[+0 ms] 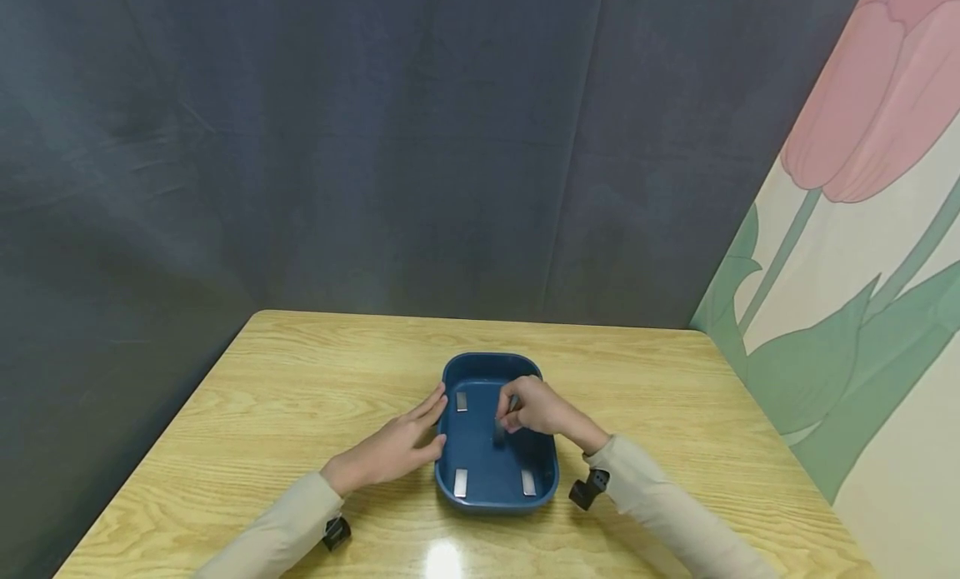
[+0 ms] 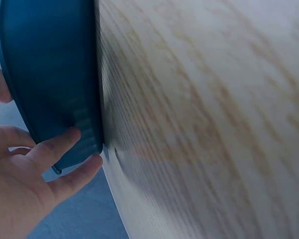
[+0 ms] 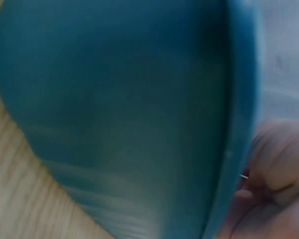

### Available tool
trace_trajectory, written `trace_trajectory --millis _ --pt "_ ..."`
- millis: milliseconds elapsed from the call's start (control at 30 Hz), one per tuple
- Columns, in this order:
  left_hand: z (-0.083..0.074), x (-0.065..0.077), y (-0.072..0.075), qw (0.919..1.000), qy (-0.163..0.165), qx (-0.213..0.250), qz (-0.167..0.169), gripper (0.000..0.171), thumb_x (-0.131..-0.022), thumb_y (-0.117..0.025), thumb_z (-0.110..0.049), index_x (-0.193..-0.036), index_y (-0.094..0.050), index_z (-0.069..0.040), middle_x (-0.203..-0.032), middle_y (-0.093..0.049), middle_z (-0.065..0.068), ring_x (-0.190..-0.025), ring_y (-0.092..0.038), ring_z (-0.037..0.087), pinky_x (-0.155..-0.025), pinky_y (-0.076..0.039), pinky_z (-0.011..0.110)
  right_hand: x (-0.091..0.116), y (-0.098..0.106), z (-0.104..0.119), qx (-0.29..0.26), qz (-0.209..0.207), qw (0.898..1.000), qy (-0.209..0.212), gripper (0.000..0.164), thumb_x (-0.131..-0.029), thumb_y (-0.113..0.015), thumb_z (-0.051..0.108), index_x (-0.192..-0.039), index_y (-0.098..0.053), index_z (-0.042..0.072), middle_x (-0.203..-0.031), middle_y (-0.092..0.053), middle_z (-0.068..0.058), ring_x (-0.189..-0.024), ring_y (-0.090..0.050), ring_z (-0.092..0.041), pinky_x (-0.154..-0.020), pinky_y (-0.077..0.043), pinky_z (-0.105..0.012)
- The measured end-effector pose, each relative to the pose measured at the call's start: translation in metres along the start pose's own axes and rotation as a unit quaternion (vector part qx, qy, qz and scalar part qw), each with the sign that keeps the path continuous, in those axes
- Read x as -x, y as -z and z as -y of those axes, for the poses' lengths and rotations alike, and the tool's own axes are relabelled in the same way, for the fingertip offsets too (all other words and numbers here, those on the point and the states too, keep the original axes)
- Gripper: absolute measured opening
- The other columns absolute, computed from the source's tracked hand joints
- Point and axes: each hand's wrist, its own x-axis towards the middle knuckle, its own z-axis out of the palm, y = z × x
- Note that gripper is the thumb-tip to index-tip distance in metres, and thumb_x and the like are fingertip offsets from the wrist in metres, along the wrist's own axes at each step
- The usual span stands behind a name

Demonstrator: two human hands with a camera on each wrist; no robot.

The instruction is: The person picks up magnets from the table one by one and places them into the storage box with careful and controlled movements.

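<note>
A blue plastic tub with rounded corners stands on the table. On its floor lie small flat silvery rectangles: one at the far left, one at the near left and one at the near right. My left hand rests with extended fingers against the tub's left side; the left wrist view shows fingertips touching the outer wall. Inside the tub, my right hand pinches a small, thin, dark-looking piece, blurred and partly hidden. The tub's wall fills much of the right wrist view.
The wood-grain table extends around the tub on all sides. A dark curtain hangs behind it. At the right is a wall painted with a tulip. Each wrist carries a small black camera.
</note>
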Motion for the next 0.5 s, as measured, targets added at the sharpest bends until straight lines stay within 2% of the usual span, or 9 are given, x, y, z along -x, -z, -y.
trace_trajectory --millis 267,500 --pt "-0.0015 -0.0001 -0.0006 1.0 0.004 -0.002 0.003 0.064 -0.105 -0.046 -0.032 -0.155 -0.023 0.001 -0.165 -0.005 0.009 -0.145 -0.021 0.027 -0.111 -0.034 0.044 -0.002 -0.0073 -0.0037 -0.013 0.002 1.0 -0.02 0.021 -0.078 -0.07 -0.02 -0.077 -0.069 0.0 -0.079 -0.067 -0.006 -0.069 -0.07 -0.019 -0.062 -0.058 -0.026" --pt "-0.0033 0.0002 -0.0004 1.0 0.006 0.002 0.003 0.064 -0.105 -0.047 -0.032 -0.156 -0.022 -0.001 -0.165 -0.003 0.006 -0.145 -0.02 0.026 -0.112 -0.032 0.043 -0.0045 -0.0106 -0.0064 0.023 0.008 1.0 -0.018 0.02 -0.08 -0.071 -0.016 -0.077 -0.07 0.003 -0.08 -0.068 -0.004 -0.068 -0.069 -0.016 -0.061 -0.057 -0.024"
